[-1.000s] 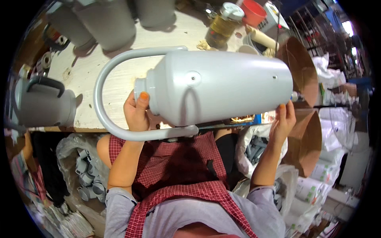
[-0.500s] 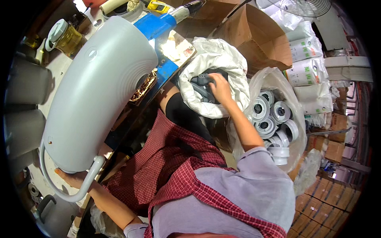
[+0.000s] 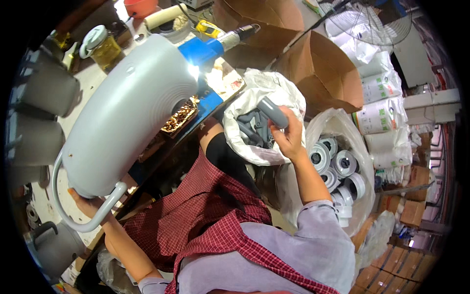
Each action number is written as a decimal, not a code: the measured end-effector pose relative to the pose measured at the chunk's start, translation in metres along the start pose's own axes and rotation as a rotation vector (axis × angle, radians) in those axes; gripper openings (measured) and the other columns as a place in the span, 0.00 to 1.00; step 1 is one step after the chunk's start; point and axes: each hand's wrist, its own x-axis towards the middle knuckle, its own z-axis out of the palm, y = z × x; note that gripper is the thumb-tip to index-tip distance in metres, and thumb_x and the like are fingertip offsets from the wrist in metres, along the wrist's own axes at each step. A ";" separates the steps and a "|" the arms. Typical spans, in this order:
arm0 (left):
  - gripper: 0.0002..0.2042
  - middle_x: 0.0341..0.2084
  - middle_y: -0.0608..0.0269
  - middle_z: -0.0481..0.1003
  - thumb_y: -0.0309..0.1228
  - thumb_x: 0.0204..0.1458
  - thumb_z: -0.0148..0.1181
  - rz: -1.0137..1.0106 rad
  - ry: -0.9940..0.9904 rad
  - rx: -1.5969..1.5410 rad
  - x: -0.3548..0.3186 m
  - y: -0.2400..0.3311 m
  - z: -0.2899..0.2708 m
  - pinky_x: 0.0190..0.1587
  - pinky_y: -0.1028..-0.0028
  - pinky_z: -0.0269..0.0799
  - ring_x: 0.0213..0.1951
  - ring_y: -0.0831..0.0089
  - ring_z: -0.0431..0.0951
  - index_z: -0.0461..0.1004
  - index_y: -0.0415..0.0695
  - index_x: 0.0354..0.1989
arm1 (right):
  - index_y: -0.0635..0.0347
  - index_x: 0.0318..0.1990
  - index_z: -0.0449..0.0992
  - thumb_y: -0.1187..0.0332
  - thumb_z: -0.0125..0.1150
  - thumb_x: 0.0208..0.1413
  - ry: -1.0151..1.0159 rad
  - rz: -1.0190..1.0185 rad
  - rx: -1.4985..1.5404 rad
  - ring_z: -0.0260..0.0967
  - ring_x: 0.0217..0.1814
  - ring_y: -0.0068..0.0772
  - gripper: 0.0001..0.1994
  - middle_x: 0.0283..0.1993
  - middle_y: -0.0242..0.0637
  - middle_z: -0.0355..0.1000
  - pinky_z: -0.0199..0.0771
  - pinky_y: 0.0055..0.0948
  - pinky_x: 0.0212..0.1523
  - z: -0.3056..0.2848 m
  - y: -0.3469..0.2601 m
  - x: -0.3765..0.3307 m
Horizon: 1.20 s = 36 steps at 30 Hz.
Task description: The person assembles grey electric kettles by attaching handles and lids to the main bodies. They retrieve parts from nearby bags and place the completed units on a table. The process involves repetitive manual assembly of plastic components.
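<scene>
A large light-grey plastic tank [image 3: 122,98] lies slanted on the left, its ringed end against a blue fixture [image 3: 203,51] and a curved tube handle [image 3: 58,196] at its near end. My left hand [image 3: 85,202] grips that near end from below, part of its fingers hidden behind the tank. Above a white woven sack [image 3: 262,156], my right hand [image 3: 290,134] is closed round a dark-grey curved plastic handle [image 3: 272,111]. Several similar dark-grey parts [image 3: 252,128] lie inside the sack.
Right of the sack, a clear plastic bag [image 3: 338,117] holds several light-grey ringed parts [image 3: 345,164]. An open cardboard box [image 3: 318,73] stands behind. Copper-coloured bits fill a small tray [image 3: 180,116] beside the fixture. More grey tanks [image 3: 36,137] line the left; a lidded jug [image 3: 100,46] stands on the bench.
My right hand has come up out of the sack with a dark-grey handle. My left hand stays at the tank's near end. The whole view has shifted slightly.
</scene>
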 end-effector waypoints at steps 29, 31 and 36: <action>0.25 0.32 0.53 0.78 0.52 0.42 0.66 0.389 -0.378 0.428 0.002 0.014 0.002 0.56 0.60 0.59 0.41 0.56 0.74 0.79 0.37 0.34 | 0.50 0.44 0.74 0.60 0.68 0.45 -0.795 -1.002 -0.578 0.72 0.28 0.39 0.17 0.31 0.33 0.72 0.72 0.33 0.26 0.217 -0.269 0.186; 0.25 0.31 0.55 0.79 0.52 0.43 0.66 0.435 -0.384 0.441 0.002 0.015 0.003 0.57 0.59 0.56 0.41 0.57 0.74 0.79 0.38 0.33 | 0.50 0.44 0.75 0.61 0.68 0.45 -0.815 -0.976 -0.580 0.72 0.28 0.39 0.17 0.31 0.33 0.73 0.73 0.32 0.26 0.219 -0.270 0.185; 0.26 0.29 0.54 0.79 0.54 0.43 0.65 0.463 -0.369 0.490 0.004 0.010 0.001 0.57 0.58 0.55 0.40 0.58 0.75 0.79 0.37 0.33 | 0.52 0.44 0.75 0.62 0.69 0.45 -0.855 -0.949 -0.552 0.74 0.30 0.40 0.18 0.33 0.35 0.74 0.74 0.31 0.28 0.221 -0.269 0.184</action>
